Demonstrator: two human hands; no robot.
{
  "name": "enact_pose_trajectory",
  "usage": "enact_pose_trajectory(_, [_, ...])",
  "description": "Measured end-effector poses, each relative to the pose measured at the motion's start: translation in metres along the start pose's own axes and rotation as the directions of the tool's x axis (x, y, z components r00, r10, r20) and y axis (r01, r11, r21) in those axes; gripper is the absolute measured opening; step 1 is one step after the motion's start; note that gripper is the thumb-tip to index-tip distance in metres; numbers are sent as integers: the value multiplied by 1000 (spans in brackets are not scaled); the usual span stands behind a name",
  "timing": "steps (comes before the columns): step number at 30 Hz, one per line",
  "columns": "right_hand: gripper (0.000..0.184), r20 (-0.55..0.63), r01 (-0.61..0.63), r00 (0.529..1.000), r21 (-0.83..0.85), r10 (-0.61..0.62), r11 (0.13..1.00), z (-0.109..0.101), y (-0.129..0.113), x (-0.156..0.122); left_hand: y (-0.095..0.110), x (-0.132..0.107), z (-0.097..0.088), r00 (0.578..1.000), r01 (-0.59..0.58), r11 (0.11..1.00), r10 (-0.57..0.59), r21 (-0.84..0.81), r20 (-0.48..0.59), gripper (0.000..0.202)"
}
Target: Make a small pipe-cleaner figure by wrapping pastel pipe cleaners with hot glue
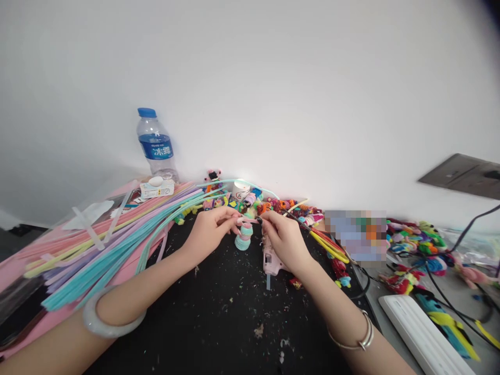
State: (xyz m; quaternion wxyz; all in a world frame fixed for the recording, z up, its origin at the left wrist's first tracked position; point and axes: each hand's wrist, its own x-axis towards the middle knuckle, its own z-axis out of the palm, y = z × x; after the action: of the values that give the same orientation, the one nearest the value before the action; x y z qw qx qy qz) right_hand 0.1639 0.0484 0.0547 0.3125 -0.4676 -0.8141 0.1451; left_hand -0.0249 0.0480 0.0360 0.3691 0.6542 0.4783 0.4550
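Note:
A short pink strip [250,221], seemingly pipe cleaner, stretches between my two hands. My left hand [214,226] pinches its left end with thumb and forefinger. At the other end my right hand [287,239] is closed in a pinch, with a small dark spot at its fingertips that I cannot make out. Just below the strip stands a small coiled pipe-cleaner figure [242,240] in mint green with a pink band, its top partly behind the strip and fingers. A pale pink glue gun [271,263] lies beside my right hand, partly covered by it, with a clear glue stick [268,282] poking out.
Bundled pastel pipe cleaners [117,245] lie at left, near a water bottle [154,143]. Several colourful pipe-cleaner figures and a paper cup [240,190] line the wall. At right are cables, a white power strip [424,333] and more figures [416,237]. Scraps dot the black mat [219,333].

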Motion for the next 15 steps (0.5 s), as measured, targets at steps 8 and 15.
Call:
enact_pose_trajectory(8, [19,-26,-90,996,-45,89,995,21,13,15,-13,16,1,1000,7,995,-8,98,11,15])
enact_pose_trajectory(15, [18,22,-134,990,-96,137,986,22,11,10,-34,10,-3,979,158,979,-138,-132,148,14])
